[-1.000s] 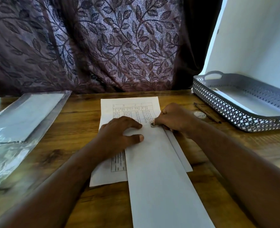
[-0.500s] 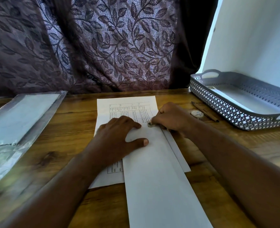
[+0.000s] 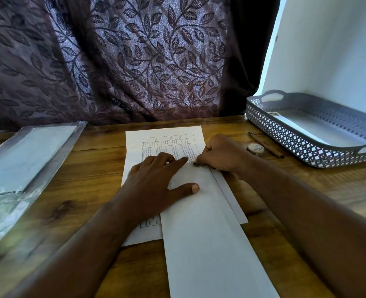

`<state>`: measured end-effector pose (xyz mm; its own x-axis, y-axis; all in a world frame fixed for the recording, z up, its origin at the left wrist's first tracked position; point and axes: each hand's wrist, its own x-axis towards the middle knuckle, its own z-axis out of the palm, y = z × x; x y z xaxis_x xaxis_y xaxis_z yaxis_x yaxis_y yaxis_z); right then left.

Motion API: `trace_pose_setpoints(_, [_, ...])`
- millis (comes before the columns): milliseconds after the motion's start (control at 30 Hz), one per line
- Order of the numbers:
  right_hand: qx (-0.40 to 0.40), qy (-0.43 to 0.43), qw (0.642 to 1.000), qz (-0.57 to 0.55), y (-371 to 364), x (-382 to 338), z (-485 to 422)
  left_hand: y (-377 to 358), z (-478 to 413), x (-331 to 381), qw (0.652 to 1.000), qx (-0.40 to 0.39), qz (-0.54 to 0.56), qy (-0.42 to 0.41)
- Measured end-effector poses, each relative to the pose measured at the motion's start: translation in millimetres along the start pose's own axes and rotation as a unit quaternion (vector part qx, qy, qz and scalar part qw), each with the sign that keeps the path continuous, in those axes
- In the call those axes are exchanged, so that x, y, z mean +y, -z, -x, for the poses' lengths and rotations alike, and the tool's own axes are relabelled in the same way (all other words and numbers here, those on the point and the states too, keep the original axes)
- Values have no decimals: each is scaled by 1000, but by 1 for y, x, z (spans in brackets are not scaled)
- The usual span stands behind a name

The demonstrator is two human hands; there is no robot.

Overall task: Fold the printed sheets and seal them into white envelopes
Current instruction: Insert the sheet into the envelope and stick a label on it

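A long white paper envelope (image 3: 210, 244) lies lengthwise on a white printed sheet with a ruled table (image 3: 156, 143), both at the middle of the brown wooden desk (image 3: 91, 173). The left hand (image 3: 156, 181) presses flat on the envelope's far end, fingers spread, gripping nothing. The right hand (image 3: 218, 155) is curled with fingertips pinched at the envelope's far edge; what it pinches is too small to tell. A grey perforated plastic tray (image 3: 306, 145) stands at the right, a clear plastic packet (image 3: 23, 160) at the left.
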<state>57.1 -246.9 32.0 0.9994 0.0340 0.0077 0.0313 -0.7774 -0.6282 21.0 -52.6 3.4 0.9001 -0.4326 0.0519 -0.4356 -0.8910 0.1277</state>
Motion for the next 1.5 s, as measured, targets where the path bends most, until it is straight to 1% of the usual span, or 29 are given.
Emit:
trace_pose_setpoints(200, [1, -6, 1000, -2, 0, 3, -2, 0, -1, 0, 1000, -15, -8, 0])
trace_pose_setpoints(433, [6, 4, 999, 39, 1, 1, 2, -5, -2, -5, 1000, 2, -7, -13])
trace_pose_setpoints(633, [4, 22, 998, 63, 5, -2, 5, -1, -8, 6, 1000, 3, -4, 8])
trace_pose_setpoints(800, [17, -5, 1000, 24, 6, 4, 3, -3, -10, 9, 999, 10, -40, 9])
trace_pose_setpoints(967, [26, -24, 999, -27, 5, 8, -1, 0, -11, 11, 999, 7, -49, 11])
trace_pose_setpoints(1100, [58, -37, 996, -58, 4, 14, -4, -3, -11, 11, 998, 11, -62, 15])
trace_pose_setpoints(1167, [59, -37, 995, -67, 4, 16, -4, -4, -10, 11, 998, 18, -63, 14])
trace_pose_setpoints(1300, [49, -30, 996, -76, 4, 17, -4, -7, -10, 11, 998, 37, -45, 14])
trace_pose_setpoints(1500, [-25, -24, 995, -97, 13, 21, -4, -7, -12, 11, 998, 41, -46, 20])
